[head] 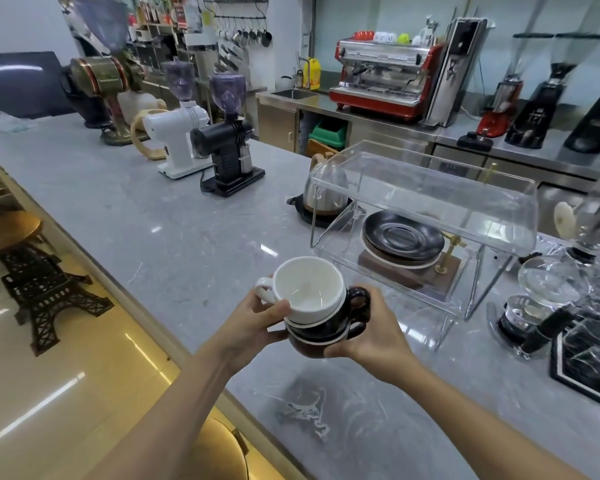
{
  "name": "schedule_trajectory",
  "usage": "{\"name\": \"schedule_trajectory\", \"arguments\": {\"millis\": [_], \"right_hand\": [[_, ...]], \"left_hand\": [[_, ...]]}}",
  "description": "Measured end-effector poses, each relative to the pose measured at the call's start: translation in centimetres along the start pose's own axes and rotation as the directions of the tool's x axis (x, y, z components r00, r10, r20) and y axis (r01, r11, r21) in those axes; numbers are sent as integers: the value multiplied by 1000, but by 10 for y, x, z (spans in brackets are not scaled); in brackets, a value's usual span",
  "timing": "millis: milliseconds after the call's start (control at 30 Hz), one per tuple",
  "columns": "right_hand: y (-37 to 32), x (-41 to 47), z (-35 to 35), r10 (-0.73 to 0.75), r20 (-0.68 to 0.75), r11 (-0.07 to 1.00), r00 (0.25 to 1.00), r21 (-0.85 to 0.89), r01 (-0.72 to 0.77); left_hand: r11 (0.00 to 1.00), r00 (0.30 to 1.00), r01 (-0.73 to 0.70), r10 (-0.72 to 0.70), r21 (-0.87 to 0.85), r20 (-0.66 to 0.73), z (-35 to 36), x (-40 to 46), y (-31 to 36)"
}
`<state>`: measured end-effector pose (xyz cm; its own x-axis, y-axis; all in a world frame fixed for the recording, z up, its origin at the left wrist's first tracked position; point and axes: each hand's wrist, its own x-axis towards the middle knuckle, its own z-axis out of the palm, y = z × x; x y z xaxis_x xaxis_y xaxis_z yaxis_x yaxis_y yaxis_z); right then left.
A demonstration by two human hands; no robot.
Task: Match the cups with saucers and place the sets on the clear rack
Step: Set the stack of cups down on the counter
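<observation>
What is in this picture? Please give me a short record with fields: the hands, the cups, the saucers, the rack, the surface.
left hand: the left hand grips the side of the cup stack
right hand: the right hand holds the stack from below
cups: a white cup sits on top of black cups, held above the counter
saucers: dark saucers stacked under the clear rack
rack: the clear rack stands on the counter, nothing on its top
surface: grey marble counter

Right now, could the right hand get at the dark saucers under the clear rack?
Probably not yet: the right hand grips the stacked cups with the left hand. The saucers lie close ahead, the rack's near side seemingly open.
</observation>
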<state>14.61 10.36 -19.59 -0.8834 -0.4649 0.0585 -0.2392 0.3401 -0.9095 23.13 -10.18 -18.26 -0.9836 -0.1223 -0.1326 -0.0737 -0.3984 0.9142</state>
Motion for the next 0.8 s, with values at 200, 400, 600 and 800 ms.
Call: {"name": "schedule_trajectory", "arguments": {"millis": [200,400,600,800], "right_hand": [[13,-13,3,32,-38,998,999,-54,-34],[25,-25,5,35,-47,996,998,-75,-39],[34,-31,10,82,-64,993,995,-75,-86],[38,-37,17,93,-69,989,993,-107,-100]], "left_hand": [[999,999,46,-45,-24,16,-8,6,-24],[996,996,85,-84,-29,41,-15,12,-43],[993,989,122,-121,-7,80,-22,19,-52],[992,987,121,-124,33,103,-24,15,-51]]}}
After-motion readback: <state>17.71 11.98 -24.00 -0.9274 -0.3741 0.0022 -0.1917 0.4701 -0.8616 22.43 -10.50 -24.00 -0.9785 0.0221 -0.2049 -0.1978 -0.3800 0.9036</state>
